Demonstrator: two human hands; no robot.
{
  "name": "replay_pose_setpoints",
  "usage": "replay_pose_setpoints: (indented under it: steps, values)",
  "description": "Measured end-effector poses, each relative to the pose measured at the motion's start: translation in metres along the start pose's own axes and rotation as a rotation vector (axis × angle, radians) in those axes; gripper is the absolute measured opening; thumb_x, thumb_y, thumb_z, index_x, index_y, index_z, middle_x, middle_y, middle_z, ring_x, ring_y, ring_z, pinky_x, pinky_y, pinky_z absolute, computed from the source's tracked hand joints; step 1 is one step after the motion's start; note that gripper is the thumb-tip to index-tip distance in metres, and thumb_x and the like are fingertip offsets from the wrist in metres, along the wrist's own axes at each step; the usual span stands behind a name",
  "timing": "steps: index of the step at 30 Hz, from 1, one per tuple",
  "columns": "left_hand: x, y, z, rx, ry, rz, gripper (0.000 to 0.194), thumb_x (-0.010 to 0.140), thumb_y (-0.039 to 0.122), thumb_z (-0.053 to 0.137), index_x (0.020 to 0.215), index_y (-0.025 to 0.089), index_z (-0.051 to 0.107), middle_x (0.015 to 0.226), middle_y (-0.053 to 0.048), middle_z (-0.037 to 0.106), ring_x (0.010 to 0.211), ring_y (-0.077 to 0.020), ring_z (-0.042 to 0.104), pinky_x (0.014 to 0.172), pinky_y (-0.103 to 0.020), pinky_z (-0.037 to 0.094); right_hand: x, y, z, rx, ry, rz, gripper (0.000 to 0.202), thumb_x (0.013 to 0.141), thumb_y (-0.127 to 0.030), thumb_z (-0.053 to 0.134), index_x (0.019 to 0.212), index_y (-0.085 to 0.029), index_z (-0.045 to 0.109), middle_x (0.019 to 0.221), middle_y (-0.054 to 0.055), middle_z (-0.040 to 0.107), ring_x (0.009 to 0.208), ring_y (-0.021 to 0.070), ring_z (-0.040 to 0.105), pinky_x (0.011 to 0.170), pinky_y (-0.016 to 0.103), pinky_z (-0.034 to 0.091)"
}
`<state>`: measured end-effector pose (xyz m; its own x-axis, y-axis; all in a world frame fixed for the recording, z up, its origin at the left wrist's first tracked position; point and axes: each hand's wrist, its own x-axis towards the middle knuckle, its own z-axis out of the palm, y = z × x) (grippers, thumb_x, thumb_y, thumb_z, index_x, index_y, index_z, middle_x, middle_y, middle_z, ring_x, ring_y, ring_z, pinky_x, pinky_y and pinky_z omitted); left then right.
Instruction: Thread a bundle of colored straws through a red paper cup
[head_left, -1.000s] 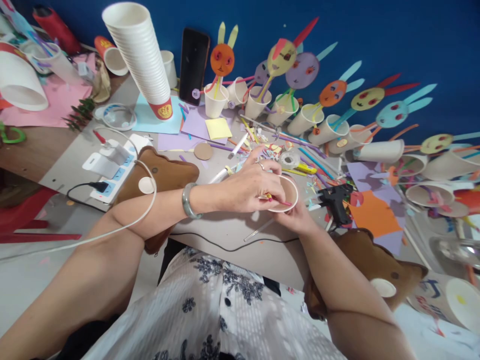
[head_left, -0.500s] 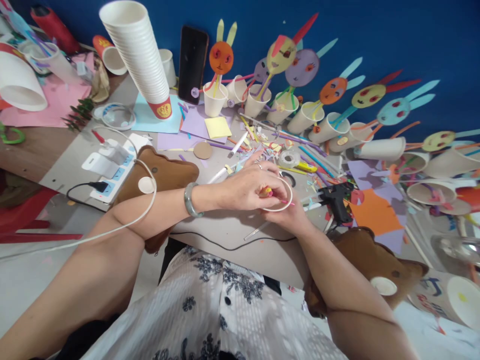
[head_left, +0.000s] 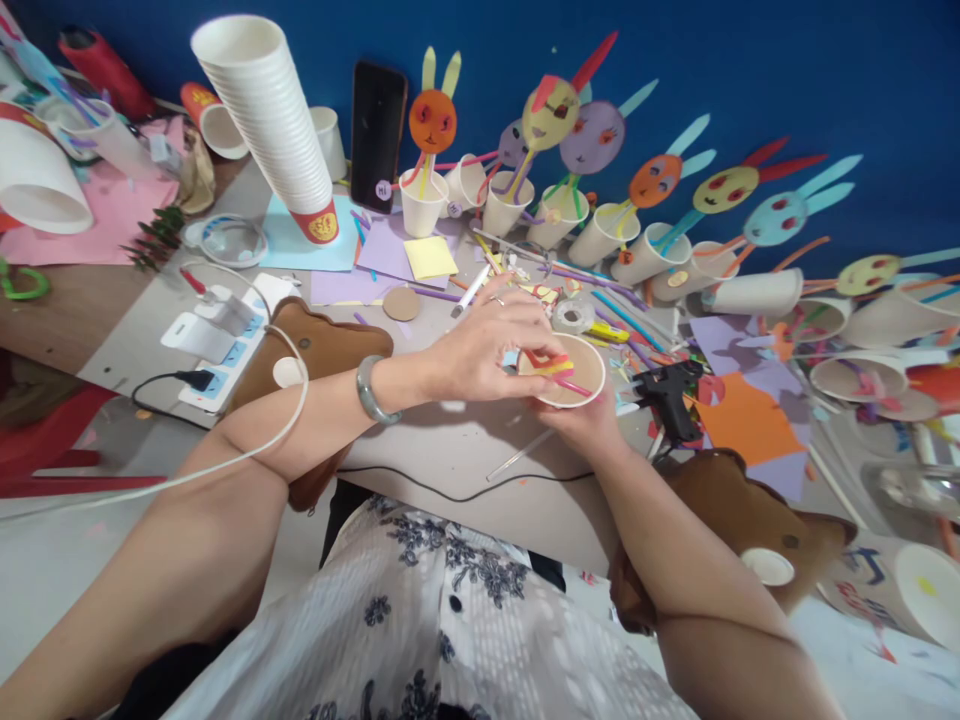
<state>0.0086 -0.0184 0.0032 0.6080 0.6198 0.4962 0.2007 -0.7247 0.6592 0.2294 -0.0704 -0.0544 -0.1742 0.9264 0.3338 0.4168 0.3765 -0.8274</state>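
My right hand [head_left: 587, 428] is wrapped round a white paper cup [head_left: 589, 372] from below and behind, its mouth tilted up toward me. At the cup's opening, my left hand [head_left: 491, 345] pinches thin red, yellow and pink strips [head_left: 559, 368] between thumb and fingers. The strips reach over the cup's inside; whether they touch its wall I cannot tell. A black glue gun [head_left: 671, 400] lies just right of my right hand. A roll of clear tape [head_left: 574, 317] and a yellow cutter [head_left: 609, 333] lie beyond the cup.
Along the blue wall stand paper cups with rabbit-faced figures [head_left: 433, 120]. A tall stack of cups [head_left: 259, 110] rises at left, beside a phone [head_left: 379, 135]. A power strip [head_left: 225, 365] with cables sits at left. Coloured paper [head_left: 750, 420] and scraps cover the table's right side.
The cup has tipped so that its mouth faces me more, and its inside now shows. My left hand has shifted slightly left and up, with the strips more visible.
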Motion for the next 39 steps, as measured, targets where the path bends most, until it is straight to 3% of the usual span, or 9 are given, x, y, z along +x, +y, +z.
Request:
replay_pose_setpoints:
  steps: [3,9,15,22,27,32,39]
  values:
    - [-0.001,0.003,-0.002,0.069,-0.066,0.024,0.007,0.092,0.031,0.071,0.090,0.026,0.076,0.093,-0.002,0.076,0.109,-0.0228,0.065,0.122,-0.053,0.033,-0.002,0.002,0.001,0.005,0.011,-0.021,0.070,0.067,-0.042,0.091,0.129,-0.025,0.061,0.128,0.013,0.072,0.118,0.0357,0.071,0.105,0.059,0.056]
    - [0.001,0.009,-0.010,0.057,-0.156,0.025,0.012,0.096,0.028,0.066,0.088,0.027,0.075,0.093,-0.002,0.077,0.114,-0.0230,0.062,0.128,-0.056,0.024,-0.002,-0.004,0.003,0.011,0.001,-0.044,0.068,0.071,-0.046,0.090,0.128,-0.029,0.059,0.126,0.011,0.072,0.117,0.0348,0.071,0.104,0.059,0.056]
    - [0.001,0.011,-0.010,0.019,-0.211,-0.021,0.014,0.095,0.026,0.065,0.086,0.026,0.075,0.090,-0.002,0.077,0.114,-0.0228,0.063,0.125,-0.054,0.031,0.000,-0.005,0.004,-0.021,-0.028,-0.056,0.070,0.066,-0.049,0.093,0.126,-0.030,0.060,0.125,0.010,0.073,0.116,0.0369,0.070,0.107,0.062,0.053]
    - [0.001,0.010,-0.008,-0.056,-0.206,-0.082,0.007,0.089,0.023,0.069,0.084,0.025,0.073,0.091,-0.002,0.076,0.111,-0.0210,0.067,0.117,-0.049,0.043,0.001,-0.013,0.007,0.023,-0.080,-0.043,0.059,0.073,-0.051,0.087,0.122,-0.031,0.061,0.118,0.007,0.075,0.113,0.0338,0.072,0.105,0.057,0.056]
    - [0.000,0.009,-0.001,-0.070,-0.163,-0.098,0.006,0.089,0.023,0.069,0.084,0.023,0.073,0.094,-0.002,0.077,0.114,-0.0208,0.067,0.122,-0.053,0.037,-0.003,-0.009,0.005,0.000,-0.050,-0.104,0.064,0.073,-0.046,0.088,0.128,-0.031,0.058,0.124,0.009,0.072,0.117,0.0344,0.070,0.106,0.060,0.055]
    - [-0.002,0.011,0.002,-0.061,-0.178,-0.096,0.008,0.090,0.021,0.068,0.083,0.024,0.072,0.092,0.000,0.077,0.114,-0.0203,0.067,0.126,-0.056,0.031,-0.006,-0.009,0.004,-0.009,-0.063,-0.076,0.069,0.072,-0.041,0.089,0.132,-0.032,0.055,0.131,0.011,0.067,0.122,0.0354,0.067,0.108,0.061,0.054]
    - [-0.003,0.012,0.003,-0.035,-0.170,-0.073,0.009,0.090,0.021,0.067,0.083,0.024,0.072,0.094,-0.001,0.077,0.115,-0.0210,0.067,0.126,-0.058,0.032,-0.009,-0.012,0.002,-0.042,-0.051,-0.114,0.075,0.073,-0.043,0.088,0.137,-0.033,0.051,0.133,0.011,0.064,0.123,0.0365,0.066,0.107,0.062,0.054]
